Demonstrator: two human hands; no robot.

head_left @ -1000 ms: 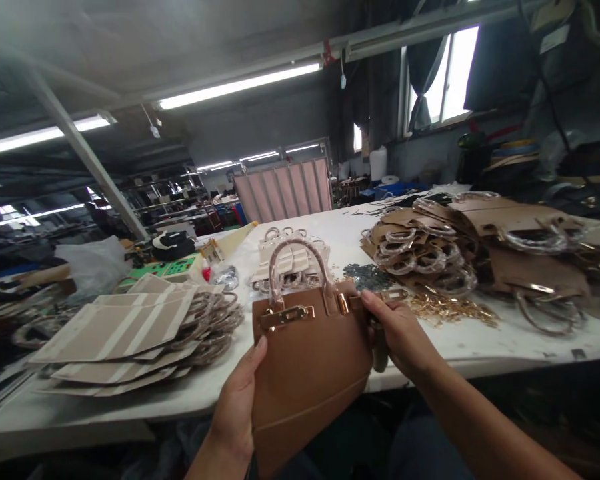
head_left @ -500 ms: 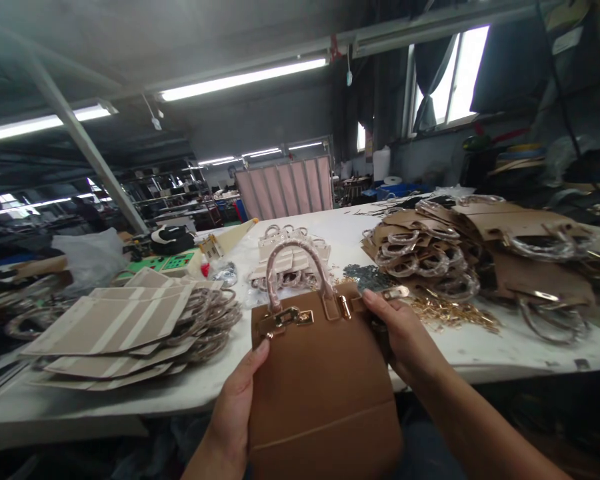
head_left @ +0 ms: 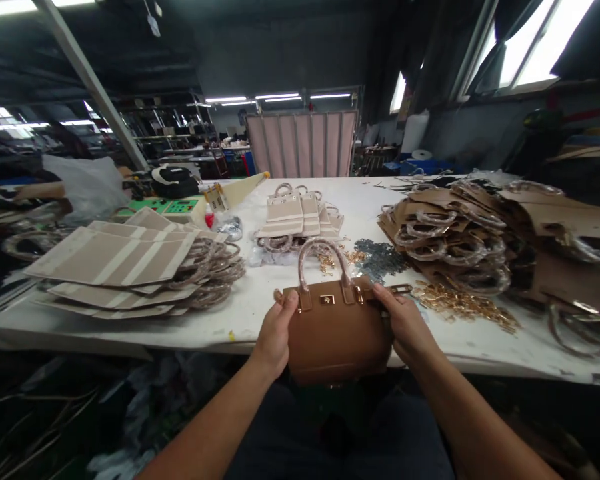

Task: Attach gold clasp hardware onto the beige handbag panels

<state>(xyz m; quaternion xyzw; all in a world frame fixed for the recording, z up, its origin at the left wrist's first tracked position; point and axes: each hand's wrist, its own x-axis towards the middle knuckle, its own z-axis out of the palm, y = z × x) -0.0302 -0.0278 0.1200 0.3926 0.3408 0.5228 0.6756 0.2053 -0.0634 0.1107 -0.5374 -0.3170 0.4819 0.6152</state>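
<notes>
A brown handbag (head_left: 337,337) with a wrapped top handle and gold clasp hangs upright between my hands at the table's front edge. My left hand (head_left: 276,333) grips its upper left corner, thumb on the front beside a strap end. On the other side, my right hand (head_left: 405,320) is closed on the upper right corner; a strap with a gold metal tip (head_left: 401,289) sticks out past the thumb. The fingers behind the bag are hidden. Just beyond the bag, dark small parts (head_left: 380,259) and gold hardware pieces (head_left: 463,305) lie in loose heaps.
Beige striped bag panels (head_left: 115,257) with wrapped handles are stacked on the white table (head_left: 220,333) at left. Brown panels with handles (head_left: 445,230) pile up at right. More beige panels (head_left: 285,213) lie mid-table. A green control box (head_left: 167,207) stands at back left.
The bag has gone from tilted up close to lower and farther off, and its front clasp now shows clear of the left strap. My left hand has shifted to the upper corner. The view has tipped down.
</notes>
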